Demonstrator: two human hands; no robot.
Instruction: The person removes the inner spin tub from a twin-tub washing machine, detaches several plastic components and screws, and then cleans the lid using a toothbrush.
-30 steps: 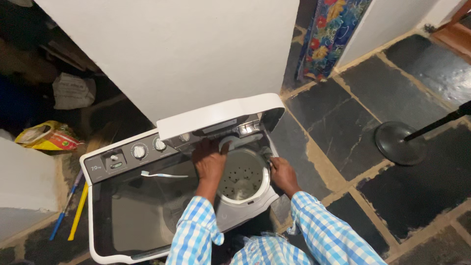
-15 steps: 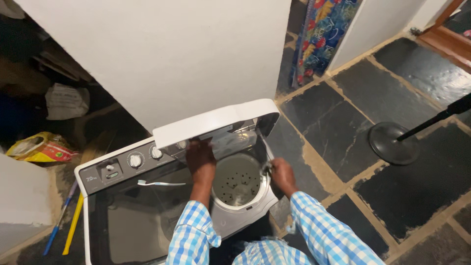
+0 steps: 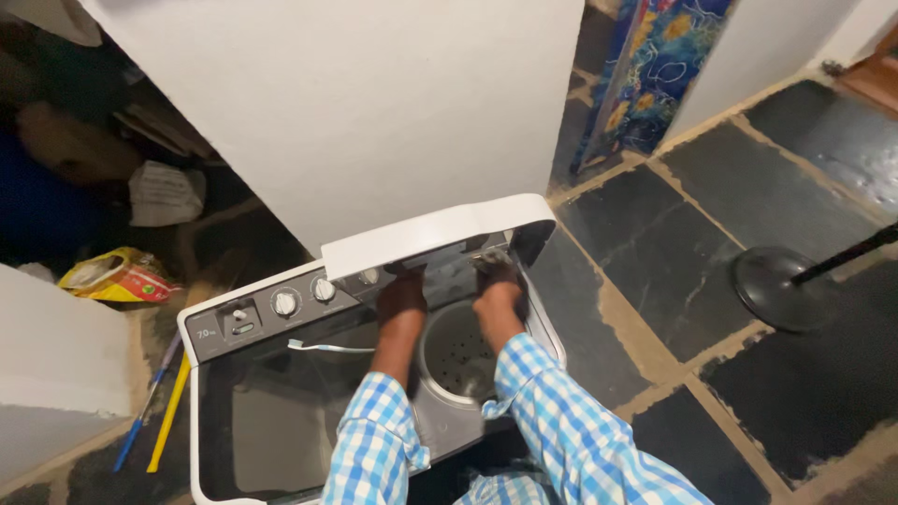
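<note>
a person in a blue-and-white checked shirt is leaning over a twin-tub washing machine (image 3: 281, 440) that is standing on a floor of dark stone slabs (image 3: 776, 196) with pale, sandy joints. the machine's raised white lid (image 3: 440, 234) is tilting back toward a plain white wall (image 3: 355, 103). both arms are reaching into the right-hand compartment, above the round, perforated spinner tub (image 3: 460, 357). the left hand (image 3: 402, 292) is resting at the back edge of the compartment, just under the lid; whether its fingers are gripping or lying loose cannot be told. the right hand (image 3: 496, 276) is curling around a small dark, crumpled thing near the lid's right corner, though what it is stays too blurred to tell. the grey control panel (image 3: 271, 313) with its white knobs is sitting to the left of the hands, and the dark transparent cover of the larger tub is lying shut below it. beside the machine, on the left, a yellow packet (image 3: 117, 276) is lying among clutter, and yellow and blue sticks (image 3: 164, 411) are lying on the floor. to the right, a round black stand base (image 3: 776, 285) is sitting on the slabs, and a brightly patterned blue cloth (image 3: 645, 75) is hanging at the top.
</note>
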